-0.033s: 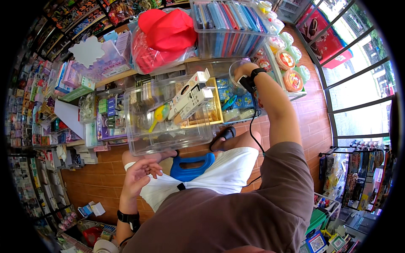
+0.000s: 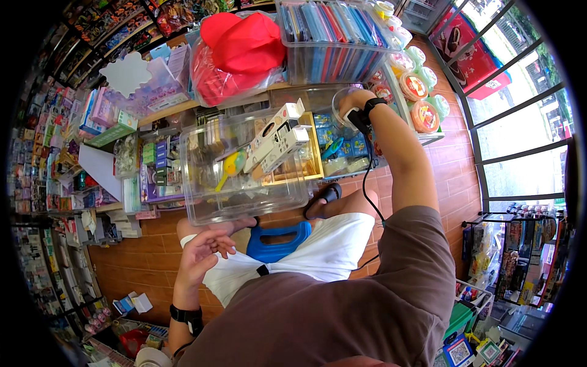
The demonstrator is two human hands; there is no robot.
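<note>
Head view —
A: Right hand far right, fingers wrapped around a clear round container, probably a jar. Clear plastic bin rests on the knees.
B: Left hand near, fingers loosely curled, empty. Steady the bin first.

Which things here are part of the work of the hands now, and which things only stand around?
In hand:
- right hand on a clear round container
- left hand, fingers curled, holding nothing
- clear plastic bin on the knees

Standing around:
- red hats in a bag
- bin of coloured folders
- blue stool
- round tubs with orange lids
</note>
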